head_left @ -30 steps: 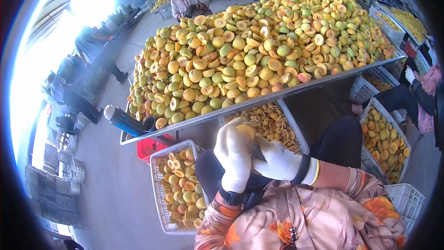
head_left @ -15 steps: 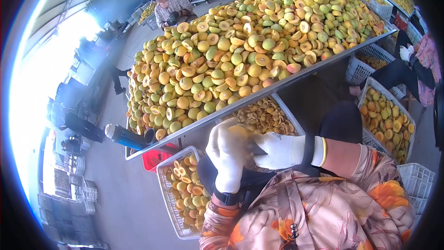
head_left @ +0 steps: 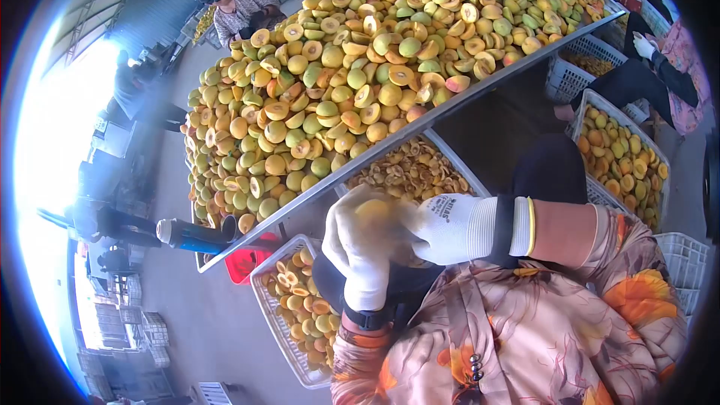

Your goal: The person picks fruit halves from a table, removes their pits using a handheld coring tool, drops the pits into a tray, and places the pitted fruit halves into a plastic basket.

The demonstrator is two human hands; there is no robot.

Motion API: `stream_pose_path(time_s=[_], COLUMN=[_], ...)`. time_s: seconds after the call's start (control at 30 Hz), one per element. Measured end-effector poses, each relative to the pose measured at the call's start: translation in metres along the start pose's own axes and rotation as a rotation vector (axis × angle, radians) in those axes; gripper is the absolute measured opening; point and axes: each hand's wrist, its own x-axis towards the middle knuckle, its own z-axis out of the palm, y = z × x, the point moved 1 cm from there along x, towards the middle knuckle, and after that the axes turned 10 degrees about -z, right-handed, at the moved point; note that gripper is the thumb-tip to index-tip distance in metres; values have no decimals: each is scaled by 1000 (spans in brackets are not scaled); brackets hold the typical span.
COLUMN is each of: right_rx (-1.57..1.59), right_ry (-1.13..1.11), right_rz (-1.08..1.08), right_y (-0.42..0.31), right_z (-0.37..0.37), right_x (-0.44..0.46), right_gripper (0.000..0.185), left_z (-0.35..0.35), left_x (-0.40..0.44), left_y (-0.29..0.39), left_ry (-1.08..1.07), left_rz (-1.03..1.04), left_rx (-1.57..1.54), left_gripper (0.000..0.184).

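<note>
My left hand (head_left: 355,244), in a white glove with a dark band at its wrist, is closed around a yellow fruit half (head_left: 373,214), like a peach or apricot. My right hand (head_left: 447,229), also in a white glove, is closed and presses in against the fruit from the right. Motion smears its fingertips, and I cannot make out what they grip. Both hands are above my lap, in front of a crate of brown-yellow fruit scraps (head_left: 411,168).
A metal-edged table (head_left: 442,109) bears a big heap of halved fruit (head_left: 330,97). Crates of fruit halves stand left (head_left: 300,315) and right (head_left: 619,157). A red container (head_left: 251,259) and a blue cylinder (head_left: 191,235) are at the table's left corner. People sit nearby.
The view has shifted, so the heap and table sit further left and higher. My right hand has turned, showing the print on its glove. The left still holds the fruit half.
</note>
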Motion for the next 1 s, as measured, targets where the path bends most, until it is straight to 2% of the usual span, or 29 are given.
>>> stream_pose_path(time_s=[0.03,0.07,0.1,0.17,0.2,0.23,0.37,0.4,0.43,0.47,0.5,0.53,0.63,0.67,0.77,0.8,0.9,1.0], right_rx=[-38,-60,-35,10,91,156,360,399,416,436,597,711,1051,1109,1003,892,890,1117], right_ry=[-57,-218,-251,-310,-424,-360,-84,-13,51,111,-58,-206,-288,-352,-384,-364,-386,-425], right_rz=[39,144,96,-7,30,39,55,56,-48,-149,101,374,446,475,428,302,317,425], right_y=[-5,-12,-7,3,5,11,34,36,42,49,30,10,17,18,26,32,40,45], right_z=[-11,-24,-26,-28,-30,-27,0,8,21,38,23,8,15,11,13,21,22,21], right_x=[-2,0,-1,-5,1,0,2,4,6,7,7,7,8,7,11,15,12,11], right_gripper=[25,24,24,23,23,24,26,26,28,30,33,36,33,15,12,12,14,17], left_z=[-3,-4,-7,-13,-15,-15,-15,-9,-1,2,7,5,-2,-4,-8,-7,-11,-15], left_x=[3,6,10,27,33,38,27,17,5,-3,-5,-4,2,4,9,12,18,20], left_y=[6,18,24,12,8,5,-11,-21,-34,-46,-42,-41,-43,-44,-44,-45,-48,-50], left_ry=[-111,-223,-334,-571,-622,-674,-406,-281,-159,-100,-10,-3,-12,-25,-85,-96,-147,-225], left_rz=[-109,-219,-327,-412,-503,-593,-338,-241,-145,-189,-234,-299,-420,-449,-357,-276,-266,-375], left_rx=[74,150,224,316,284,252,65,-14,-92,-217,-252,-239,-278,-299,-202,-136,-75,-151], left_gripper=[51,50,49,47,46,46,66,65,64,59,55,56,57,58,60,60,60,58])
